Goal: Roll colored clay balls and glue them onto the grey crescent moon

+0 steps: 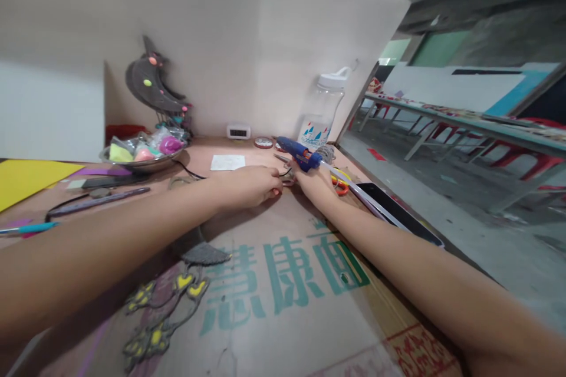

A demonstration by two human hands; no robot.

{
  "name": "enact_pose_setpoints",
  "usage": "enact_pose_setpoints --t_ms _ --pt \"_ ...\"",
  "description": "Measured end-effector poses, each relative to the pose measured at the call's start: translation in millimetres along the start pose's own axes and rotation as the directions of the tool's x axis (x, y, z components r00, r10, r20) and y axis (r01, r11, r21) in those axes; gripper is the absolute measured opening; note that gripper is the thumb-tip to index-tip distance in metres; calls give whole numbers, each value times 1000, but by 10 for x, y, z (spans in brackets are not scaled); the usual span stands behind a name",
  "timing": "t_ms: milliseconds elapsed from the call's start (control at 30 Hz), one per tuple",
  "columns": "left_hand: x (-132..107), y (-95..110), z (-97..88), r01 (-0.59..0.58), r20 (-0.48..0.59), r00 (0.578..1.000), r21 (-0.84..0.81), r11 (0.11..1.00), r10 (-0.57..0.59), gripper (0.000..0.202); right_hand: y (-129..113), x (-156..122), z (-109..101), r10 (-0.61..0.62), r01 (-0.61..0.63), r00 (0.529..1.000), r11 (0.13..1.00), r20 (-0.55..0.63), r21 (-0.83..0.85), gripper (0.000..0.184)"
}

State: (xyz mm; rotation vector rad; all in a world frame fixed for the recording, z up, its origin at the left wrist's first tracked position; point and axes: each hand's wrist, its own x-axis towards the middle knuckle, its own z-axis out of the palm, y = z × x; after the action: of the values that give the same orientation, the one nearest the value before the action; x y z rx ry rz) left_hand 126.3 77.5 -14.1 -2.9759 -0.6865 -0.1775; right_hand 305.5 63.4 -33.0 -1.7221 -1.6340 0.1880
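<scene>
My right hand (313,181) is wrapped round the handle of a blue hot glue gun (299,154). A long clear glue stick (375,203) sticks out of its back toward me. My left hand (256,186) is closed, fingertips curled, just left of the glue gun; what it pinches is hidden. A black cord (190,172) runs behind the left hand and shows again between the two hands. Below my left forearm lies a grey felt crescent (203,250), partly covered by the arm. Grey wire-like shapes with yellow fillings (154,335) lie nearer to me.
A metal bowl (145,166) of coloured packets stands at the left, before a decorated grey moon (154,82). Behind are a small clock (239,131), a white card (227,162) and a water bottle (319,111). Orange-handled scissors (340,183) and a black tablet (398,212) lie right.
</scene>
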Motion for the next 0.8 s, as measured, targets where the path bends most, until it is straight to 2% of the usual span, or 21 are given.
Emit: enact_pose_setpoints --t_ms 100,200,333,433,633,700,800 --pt "-32 -31 -29 54 7 999 -89 995 -54 19 35 19 45 -15 14 1000 999 3 42 30" --pt "-34 -73 -15 55 -25 998 -165 985 -60 17 48 45 63 -50 50 999 997 11 51 28" --pt "-27 -81 -9 19 -54 998 -192 981 -30 18 9 51 39 -31 31 1000 1000 -2 -2 28" --pt "-29 -73 -25 -4 -20 1000 -219 976 -1 20 -22 37 20 -32 32 999 999 18 -29 27" --pt "30 -97 -3 8 -34 999 -214 977 -15 17 -25 36 22 11 -10 1000 999 22 -42 30" --pt "16 -112 -62 -5 -68 998 -225 974 -10 16 -17 40 15 -2 3 999 999 36 -41 30" --pt "-155 -171 -290 23 -115 992 -219 975 -49 17 7 43 5 -27 28 999 999 41 -31 31"
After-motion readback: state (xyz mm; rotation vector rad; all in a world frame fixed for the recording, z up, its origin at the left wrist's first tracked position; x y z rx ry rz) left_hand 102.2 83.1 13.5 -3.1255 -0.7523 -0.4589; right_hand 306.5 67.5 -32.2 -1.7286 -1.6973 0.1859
